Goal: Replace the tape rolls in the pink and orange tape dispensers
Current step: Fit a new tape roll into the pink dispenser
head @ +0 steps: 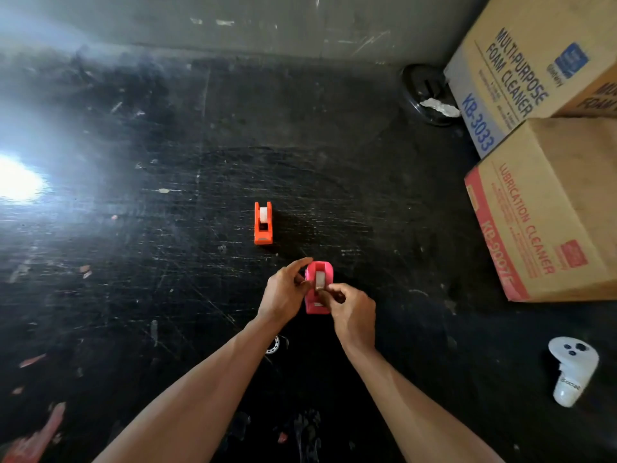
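The pink tape dispenser (319,285) stands on the scratched black table, near the middle front. A brownish tape roll (320,281) sits in its slot. My left hand (283,290) grips the dispenser's left side with fingers curled. My right hand (350,310) pinches the roll's near edge from the right. Farther back and slightly left stands the orange tape dispenser (263,223), apart from both hands, with a whitish tape roll (263,213) in it. A small clear roll (275,344) lies on the table between my forearms, partly hidden.
Two cardboard boxes (547,208) are stacked along the right edge. A black round object (424,91) with a white scrap lies behind them. A white controller (571,369) rests at front right. Strong glare covers the left side. A grey wall (233,21) bounds the back.
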Motion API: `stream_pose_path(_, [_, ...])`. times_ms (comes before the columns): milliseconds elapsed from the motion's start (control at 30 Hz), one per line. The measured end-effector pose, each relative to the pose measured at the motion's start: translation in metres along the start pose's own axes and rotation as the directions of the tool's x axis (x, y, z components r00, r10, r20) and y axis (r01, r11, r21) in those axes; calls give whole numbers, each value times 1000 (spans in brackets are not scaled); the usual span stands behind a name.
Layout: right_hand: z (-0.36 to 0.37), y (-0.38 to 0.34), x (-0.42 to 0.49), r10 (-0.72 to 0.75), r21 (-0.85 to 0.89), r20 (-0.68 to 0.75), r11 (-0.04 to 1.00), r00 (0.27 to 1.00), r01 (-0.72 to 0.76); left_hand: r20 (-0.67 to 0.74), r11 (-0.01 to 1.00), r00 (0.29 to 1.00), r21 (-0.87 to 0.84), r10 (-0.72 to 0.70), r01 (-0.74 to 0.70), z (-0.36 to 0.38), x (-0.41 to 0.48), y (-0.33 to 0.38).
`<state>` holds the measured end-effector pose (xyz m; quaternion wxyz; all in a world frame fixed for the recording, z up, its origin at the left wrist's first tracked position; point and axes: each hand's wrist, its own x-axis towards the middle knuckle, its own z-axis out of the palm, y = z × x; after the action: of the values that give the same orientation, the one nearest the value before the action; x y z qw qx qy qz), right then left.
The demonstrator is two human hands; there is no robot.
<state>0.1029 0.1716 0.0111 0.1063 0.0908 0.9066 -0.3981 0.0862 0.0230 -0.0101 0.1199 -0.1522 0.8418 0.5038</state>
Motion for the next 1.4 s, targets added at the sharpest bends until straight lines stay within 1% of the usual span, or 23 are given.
stream_pose_path(400, [6,-4,1,70,13,-30,997,997,-70,37,998,999,-61,-18,20,1,4,-6])
stream_pose_path(567, [5,-2,0,91,-13,-41,996,995,-92,19,996,1000,-88,-15,17,4,2,-6])
stream_pose_path(900, [2,-1,-1,47,21,-23,999,999,-46,18,995,999,-99,-28,30,1,-2,-1])
stream_pose_path(1167, [0,1,-2,-2,45,23,999,1000,1,10,994,1000,-107,-12,13,2,-4,0])
stream_pose_path(1233, [-2,0,-2,21,68,39,997,999,-24,10,994,1000,-106,-11,12,2,-4,0])
stream_pose_path(1400, [-6,2,-2,143,124,93,980,985,-154,12,996,1000,-92,-6,7,1,-5,0])
